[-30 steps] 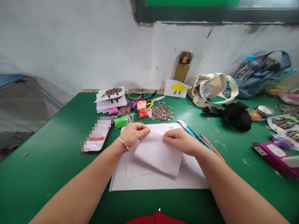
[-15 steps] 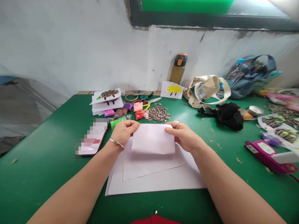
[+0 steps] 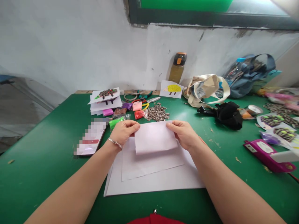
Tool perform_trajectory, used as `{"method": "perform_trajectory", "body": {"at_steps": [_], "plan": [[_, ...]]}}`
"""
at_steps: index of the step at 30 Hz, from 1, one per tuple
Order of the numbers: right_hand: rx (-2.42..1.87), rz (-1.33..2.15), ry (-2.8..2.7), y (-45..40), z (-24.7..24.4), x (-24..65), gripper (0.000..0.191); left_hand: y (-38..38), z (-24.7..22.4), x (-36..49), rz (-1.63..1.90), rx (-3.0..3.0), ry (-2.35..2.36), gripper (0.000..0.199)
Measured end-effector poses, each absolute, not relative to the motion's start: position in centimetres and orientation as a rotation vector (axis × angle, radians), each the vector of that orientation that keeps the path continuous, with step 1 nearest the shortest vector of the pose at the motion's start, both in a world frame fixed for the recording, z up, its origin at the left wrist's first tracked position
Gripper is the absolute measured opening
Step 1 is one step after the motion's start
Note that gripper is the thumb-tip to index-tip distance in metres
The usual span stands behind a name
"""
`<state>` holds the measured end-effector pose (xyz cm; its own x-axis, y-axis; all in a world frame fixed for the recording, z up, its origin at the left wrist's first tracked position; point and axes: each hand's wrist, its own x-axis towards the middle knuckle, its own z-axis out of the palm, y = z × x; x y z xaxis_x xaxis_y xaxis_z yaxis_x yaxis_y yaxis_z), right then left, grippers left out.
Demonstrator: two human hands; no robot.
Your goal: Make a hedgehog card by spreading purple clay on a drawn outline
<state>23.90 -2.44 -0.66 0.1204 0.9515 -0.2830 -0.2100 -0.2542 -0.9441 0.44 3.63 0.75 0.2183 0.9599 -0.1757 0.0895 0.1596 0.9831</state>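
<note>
White wall (image 3: 70, 46) fills the top of frame, dark window frame (image 3: 210, 20) upper right. Green table (image 3: 44, 155) spans the rest. Blue bag (image 3: 243, 88) upper right, canvas tote (image 3: 193, 101) left of it. Large white sheets (image 3: 149, 187) lower centre, flat, a smaller loose sheet (image 3: 151, 170) on top.

Small white sheet (image 3: 156, 140) at centre, raised over that stack, shadow under it. It lies directly between the hands, long axis roughly left-right, right end a touch higher; both hands about equally near. Left hand (image 3: 122, 132) closed in a thumb-and-finger pinch on its upper-left corner; right hand (image 3: 185, 135) pinches near its upper-right corner, thumb on the facing side.

Smaller stuff: phone (image 3: 94, 140) left of left hand, bottle (image 3: 176, 73) against wall, hedgehog card (image 3: 171, 89) below it, striped seeds (image 3: 158, 112) in a pile just beyond the small white sheet.
</note>
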Motion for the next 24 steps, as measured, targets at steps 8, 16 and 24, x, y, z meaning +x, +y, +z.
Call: {"method": "perform_trajectory", "body": {"at_steps": [8, 16, 24], "plan": [[-1.308, 1.386, -0.803, -2.51, -0.82, 24.00, 0.034, 3.58, 0.92, 0.43, 0.858, 1.279, 1.169, 0.036], [-1.313, 1.381, -0.785, -2.45, -0.92, 23.92, 0.034, 3.55, 1.00, 0.37, 0.781, 1.311, 1.167, 0.034], [-1.331, 1.373, -0.796, -2.54, -0.71, 23.60, 0.034, 3.46, 1.24, 0.39, 0.733, 1.378, 1.185, 0.030]]}}
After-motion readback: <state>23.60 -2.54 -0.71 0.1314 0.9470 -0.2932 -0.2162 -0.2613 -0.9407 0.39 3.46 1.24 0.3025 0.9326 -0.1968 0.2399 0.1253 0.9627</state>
